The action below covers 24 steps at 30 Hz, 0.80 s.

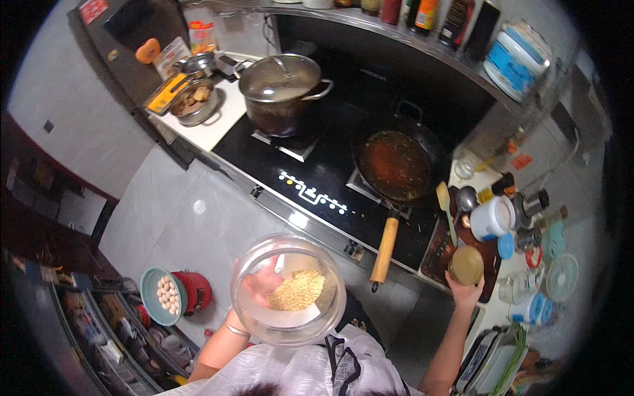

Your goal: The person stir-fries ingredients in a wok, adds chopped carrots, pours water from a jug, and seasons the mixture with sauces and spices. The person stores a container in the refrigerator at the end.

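My left hand (263, 283) holds a clear glass bowl (290, 334) from its left side and beneath, its fingers showing through the glass. Small golden grains or seeds (299, 291) lie in the bowl. My right hand (464, 289) is closed around a round container with a tan top (466, 265), over the dark tray (488, 282) on the right counter. Between and beyond my hands, a dark wok (436, 143) with a wooden handle (385, 250) holds reddish-brown liquid (394, 163) on the stove.
A lidded steel pot (282, 99) stands at the stove's left. A spatula (449, 213), a ladle (466, 199) and a white tub (493, 218) crowd the right counter. Bottles line the shelf (337, 15) above. On the floor side, a teal bowl of eggs (148, 292) adjoins a red container (198, 292).
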### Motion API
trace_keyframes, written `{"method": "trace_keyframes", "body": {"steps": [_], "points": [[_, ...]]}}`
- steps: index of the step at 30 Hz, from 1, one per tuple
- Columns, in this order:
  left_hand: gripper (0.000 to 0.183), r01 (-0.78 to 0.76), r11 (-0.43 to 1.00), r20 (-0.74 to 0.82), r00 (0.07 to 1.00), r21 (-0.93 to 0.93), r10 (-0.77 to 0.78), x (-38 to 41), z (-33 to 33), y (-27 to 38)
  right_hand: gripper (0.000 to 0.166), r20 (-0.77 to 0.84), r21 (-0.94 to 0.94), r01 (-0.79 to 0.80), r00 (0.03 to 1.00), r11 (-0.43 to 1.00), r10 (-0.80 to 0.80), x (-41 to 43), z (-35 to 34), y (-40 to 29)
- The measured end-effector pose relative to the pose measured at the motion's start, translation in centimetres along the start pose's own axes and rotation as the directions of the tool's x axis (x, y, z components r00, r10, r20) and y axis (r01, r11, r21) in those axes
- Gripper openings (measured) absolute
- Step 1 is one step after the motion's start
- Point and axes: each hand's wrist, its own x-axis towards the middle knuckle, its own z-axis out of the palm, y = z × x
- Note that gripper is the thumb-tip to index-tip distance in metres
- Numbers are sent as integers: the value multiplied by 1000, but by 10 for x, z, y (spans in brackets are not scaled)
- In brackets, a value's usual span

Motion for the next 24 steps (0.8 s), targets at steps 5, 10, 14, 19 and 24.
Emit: {"method": "trace_keyframes", "body": {"steps": [5,10,14,19,24], "points": [[91,-114,993,-32,993,-10,114,13,14,-2,51,-307,46,-48,950,998,60,68,-55,-15],[91,-128,992,32,991,-15,128,30,14,-4,45,-452,-382,-44,880,923,-145,116,-125,-42],[91,-161,987,58,985,-16,161,36,10,-10,43,-272,-926,-61,792,371,-547,117,-116,-49],[93,-207,976,-57,976,70,211,40,-11,-10,27,560,-828,512,740,-230,-372,100,-6,-71],[93,-135,960,-54,987,245,152,42,12,-15,10,896,-351,936,336,3,289,-78,271,28]]}}
